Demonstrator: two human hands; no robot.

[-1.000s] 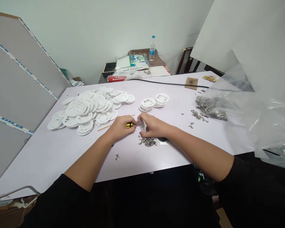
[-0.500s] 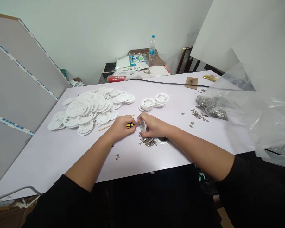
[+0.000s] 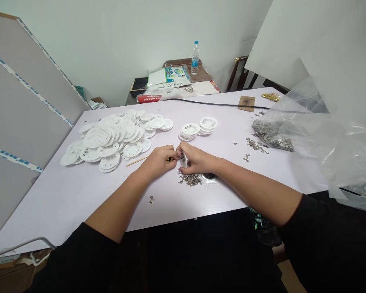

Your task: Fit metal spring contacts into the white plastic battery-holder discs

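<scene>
My left hand (image 3: pixel 159 161) is closed around a small screwdriver (image 3: pixel 170 160) with a yellow-and-black handle, most of it hidden by the fingers. Pinched on edge in my right hand (image 3: pixel 195 158) is a white plastic disc (image 3: pixel 184 160) with small metal parts on its face. The two hands meet at the disc, and the fingers cover the point of contact. Just below them lies a heap of small metal parts (image 3: pixel 191 180). A dark round object (image 3: pixel 209 176) sits partly under my right wrist. A thin wooden stick (image 3: pixel 137 161) lies beside my left hand.
A large pile of white discs (image 3: pixel 110 140) spreads over the table's left side. Two short stacks of discs (image 3: pixel 190 129) stand beyond my hands. At right, a clear bag of metal parts (image 3: pixel 273 134) lies near loose pieces. A black cable (image 3: pixel 213 104) crosses the back.
My left hand has rolled slightly, so less of the yellow-and-black handle shows. Both hands stay together at the disc, and the camera view has shifted a little.
</scene>
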